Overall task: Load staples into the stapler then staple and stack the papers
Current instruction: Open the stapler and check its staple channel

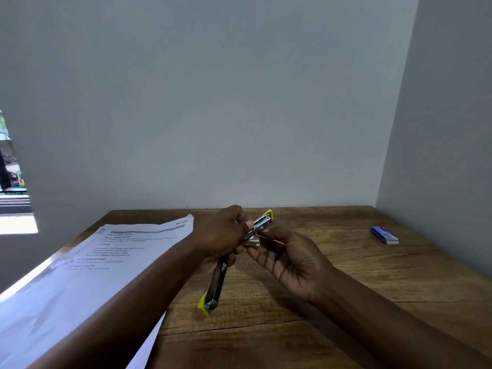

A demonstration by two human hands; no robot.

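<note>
A yellow-and-metal stapler (217,284) is swung wide open above the wooden table (346,275). One half points toward me and the other half, the magazine (262,222), points away to the right. My left hand (222,234) grips the stapler at its hinge. My right hand (290,258) is at the magazine, and its fingertips pinch a small strip of staples (254,239) against it. A spread pile of printed papers (87,267) lies on the table's left side, partly under my left forearm.
A small blue staple box (385,235) lies at the table's far right, close to the right wall. Grey walls close the table in at the back and right. A window opening is at the far left.
</note>
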